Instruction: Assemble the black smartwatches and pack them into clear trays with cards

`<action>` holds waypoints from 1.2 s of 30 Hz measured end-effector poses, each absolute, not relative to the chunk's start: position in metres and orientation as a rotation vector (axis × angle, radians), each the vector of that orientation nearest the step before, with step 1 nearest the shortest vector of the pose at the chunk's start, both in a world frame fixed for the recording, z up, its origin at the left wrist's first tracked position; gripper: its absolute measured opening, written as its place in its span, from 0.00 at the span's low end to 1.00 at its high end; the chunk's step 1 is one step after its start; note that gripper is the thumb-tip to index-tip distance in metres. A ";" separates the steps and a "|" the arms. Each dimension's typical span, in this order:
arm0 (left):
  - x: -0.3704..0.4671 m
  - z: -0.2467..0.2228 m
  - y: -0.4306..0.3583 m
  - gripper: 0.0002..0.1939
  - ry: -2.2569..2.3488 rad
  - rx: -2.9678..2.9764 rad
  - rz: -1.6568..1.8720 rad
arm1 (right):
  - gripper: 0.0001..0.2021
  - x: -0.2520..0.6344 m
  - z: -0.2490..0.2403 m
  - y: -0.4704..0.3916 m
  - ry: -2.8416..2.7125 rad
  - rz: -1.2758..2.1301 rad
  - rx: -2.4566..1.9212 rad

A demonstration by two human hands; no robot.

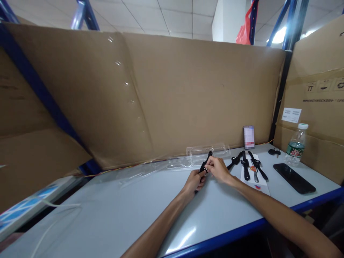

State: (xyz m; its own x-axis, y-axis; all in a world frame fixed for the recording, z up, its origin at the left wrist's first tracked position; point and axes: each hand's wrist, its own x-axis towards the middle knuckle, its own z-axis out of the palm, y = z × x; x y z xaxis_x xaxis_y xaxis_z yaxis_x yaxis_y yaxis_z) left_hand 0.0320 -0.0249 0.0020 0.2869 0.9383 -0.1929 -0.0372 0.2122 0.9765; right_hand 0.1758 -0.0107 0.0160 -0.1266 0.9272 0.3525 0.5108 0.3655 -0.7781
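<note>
Across the pale counter (107,208), clear trays (182,163) lie toward the back, and a white card (264,185) bearing black tools (245,168) lies to the right. The left hand (194,181) grips a black tool (203,165), tilted over the counter; the right hand (219,170) pinches at its middle. Such fiddly work seems to want a firm left grip and light right fingertips on the bright part (205,170), too small to identify.
</note>
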 end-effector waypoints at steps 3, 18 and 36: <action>0.031 0.002 -0.023 0.16 1.040 1.100 0.898 | 0.07 0.176 0.019 -0.015 -1.945 0.382 -1.217; 0.025 -0.002 -0.015 0.15 1.009 1.013 0.893 | 0.08 0.179 0.017 -0.016 -2.205 0.144 -1.314; 0.034 -0.001 -0.024 0.14 1.117 1.132 0.927 | 0.09 0.193 0.030 -0.016 -2.531 -0.250 -1.149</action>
State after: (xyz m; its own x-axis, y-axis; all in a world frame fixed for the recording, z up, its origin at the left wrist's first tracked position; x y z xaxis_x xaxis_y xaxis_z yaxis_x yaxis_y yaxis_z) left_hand 0.0344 -0.0237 -0.0014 0.2126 0.9580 -0.1924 -0.0126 0.1996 0.9798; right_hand 0.1929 -0.0163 0.0304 -0.6103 0.6935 0.3828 0.7549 0.6556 0.0158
